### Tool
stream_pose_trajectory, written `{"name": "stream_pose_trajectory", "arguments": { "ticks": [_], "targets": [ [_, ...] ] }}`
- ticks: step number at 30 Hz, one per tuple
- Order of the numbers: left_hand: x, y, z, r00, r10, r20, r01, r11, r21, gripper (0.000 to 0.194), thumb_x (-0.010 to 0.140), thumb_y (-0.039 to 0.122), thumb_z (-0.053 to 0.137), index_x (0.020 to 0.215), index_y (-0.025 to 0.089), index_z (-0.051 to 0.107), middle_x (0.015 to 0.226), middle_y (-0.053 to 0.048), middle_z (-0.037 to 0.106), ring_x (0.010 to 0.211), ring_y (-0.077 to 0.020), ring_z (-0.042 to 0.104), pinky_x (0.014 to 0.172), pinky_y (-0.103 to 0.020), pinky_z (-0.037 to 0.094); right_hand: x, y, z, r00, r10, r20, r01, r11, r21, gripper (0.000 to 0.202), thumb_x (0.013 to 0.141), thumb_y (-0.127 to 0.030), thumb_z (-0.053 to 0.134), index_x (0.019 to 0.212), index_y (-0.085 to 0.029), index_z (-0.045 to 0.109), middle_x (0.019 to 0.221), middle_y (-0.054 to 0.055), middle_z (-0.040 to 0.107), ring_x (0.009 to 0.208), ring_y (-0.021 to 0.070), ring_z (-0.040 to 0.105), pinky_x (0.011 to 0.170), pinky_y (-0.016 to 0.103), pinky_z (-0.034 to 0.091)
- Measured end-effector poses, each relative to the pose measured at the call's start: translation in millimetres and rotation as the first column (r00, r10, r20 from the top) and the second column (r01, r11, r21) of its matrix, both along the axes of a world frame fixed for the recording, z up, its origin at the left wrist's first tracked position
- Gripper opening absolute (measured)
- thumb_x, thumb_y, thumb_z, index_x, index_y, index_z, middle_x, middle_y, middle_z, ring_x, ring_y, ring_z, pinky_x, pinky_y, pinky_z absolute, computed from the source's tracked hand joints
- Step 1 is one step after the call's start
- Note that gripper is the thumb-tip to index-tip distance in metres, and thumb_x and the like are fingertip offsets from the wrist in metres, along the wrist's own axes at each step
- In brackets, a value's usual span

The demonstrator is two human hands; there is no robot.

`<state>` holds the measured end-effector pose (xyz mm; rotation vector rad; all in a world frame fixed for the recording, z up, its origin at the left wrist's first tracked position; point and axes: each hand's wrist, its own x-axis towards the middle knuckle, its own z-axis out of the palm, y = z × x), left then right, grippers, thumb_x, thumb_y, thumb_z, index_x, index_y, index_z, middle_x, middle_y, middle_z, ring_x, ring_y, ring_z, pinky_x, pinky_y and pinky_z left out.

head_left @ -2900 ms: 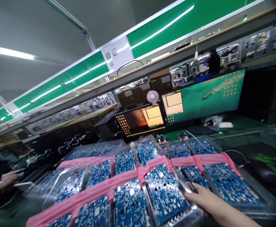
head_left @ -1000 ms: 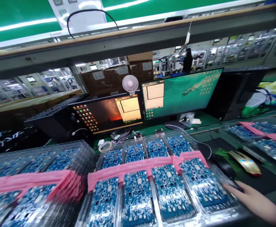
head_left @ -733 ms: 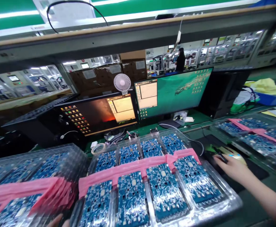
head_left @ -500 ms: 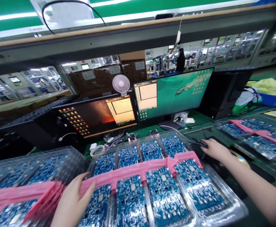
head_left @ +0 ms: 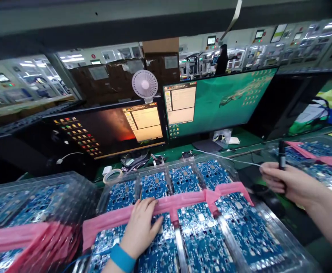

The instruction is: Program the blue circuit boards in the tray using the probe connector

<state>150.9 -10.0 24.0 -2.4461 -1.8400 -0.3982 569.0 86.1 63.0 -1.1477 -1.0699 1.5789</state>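
Note:
My left hand (head_left: 141,223), with a blue wristband (head_left: 122,258), lies over the pink strip (head_left: 183,203) across a clear plastic tray (head_left: 271,223). Its fingers are extended, the thumb apart. Blue circuit boards (head_left: 202,239) sit in the tray's compartments. Off the tray's right side, my right hand (head_left: 292,184) is closed around a black marker pen (head_left: 281,155), which stands nearly upright. A thin white cable (head_left: 228,157) runs up to its fingertips; whether they touch it I cannot tell.
Stacked trays with pink strips (head_left: 15,235) stand at the left, another boarded tray (head_left: 319,151) at the right. Behind are two monitors (head_left: 228,106), a small fan (head_left: 144,84) and a tape roll (head_left: 113,176). A dark mouse (head_left: 268,199) lies below my right hand. A person (head_left: 222,60) stands far back.
My left hand has moved right along the pink strip. My right hand has lifted and turned, and the marker pen now stands upright in it. The view has tilted down.

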Motion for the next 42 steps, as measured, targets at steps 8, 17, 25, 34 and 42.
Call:
{"name": "stream_pose_trajectory", "arguments": {
  "ticks": [8,17,25,34,42],
  "targets": [
    [5.8,-2.8,7.4,0.999,-0.016,0.04,0.02,0.993,-0.114,0.028,0.079,0.031,0.046,0.103,0.017,0.051,0.107,-0.009,0.054,0.103,-0.0243,0.046,0.095,-0.046,0.03,-113.8,-55.5,22.1,0.789,0.399,-0.468,-0.469,0.882,-0.04,0.022,0.08,-0.032,0.056,0.069,-0.014,0.05,0.054,-0.004,0.022,0.042,0.0031,0.022,0.037,0.013,0.021],
    [5.4,-2.6,8.0,0.991,-0.011,0.131,0.031,0.989,-0.147,0.025,0.08,0.03,0.045,0.099,0.016,0.053,0.103,-0.008,0.054,0.098,-0.023,0.048,0.09,-0.041,0.035,-149.5,-72.9,49.5,0.664,0.688,-0.294,-0.601,0.724,0.338,0.019,0.082,-0.034,0.053,0.084,-0.018,0.063,0.066,0.001,0.037,0.05,0.0047,0.034,0.04,0.014,0.025],
    [2.4,-4.0,4.3,0.983,-0.008,0.185,0.037,0.988,-0.152,0.026,0.079,0.031,0.047,0.1,0.016,0.053,0.102,-0.008,0.055,0.097,-0.0234,0.048,0.086,-0.039,0.038,-173.6,-49.1,41.3,0.766,0.411,0.495,-0.607,0.716,0.345,0.016,0.076,-0.028,0.057,0.087,-0.019,0.064,0.077,0.002,0.056,0.073,0.0131,0.051,0.065,0.022,0.041],
    [2.5,-4.1,6.0,0.979,0.017,0.204,0.02,0.984,-0.178,0.028,0.079,0.033,0.046,0.1,0.015,0.053,0.104,-0.009,0.055,0.099,-0.0236,0.048,0.088,-0.04,0.037,-212.3,52.1,-44.9,0.585,-0.032,0.81,-0.318,0.91,0.265,0.015,0.071,-0.022,0.052,0.081,-0.017,0.062,0.058,-0.003,0.053,0.051,0.0102,0.047,0.048,0.018,0.032],
    [2.2,-2.8,2.1,0.974,0.025,0.224,0.019,0.981,-0.192,0.031,0.079,0.034,0.046,0.103,0.016,0.053,0.108,-0.009,0.054,0.102,-0.0241,0.047,0.089,-0.042,0.038,-211.4,57.5,-58.0,0.553,0.004,0.833,-0.407,0.874,0.266,0.018,0.077,-0.026,0.051,0.088,-0.017,0.061,0.075,-0.001,0.058,0.066,0.0118,0.053,0.06,0.018,0.037]
  ]
}}
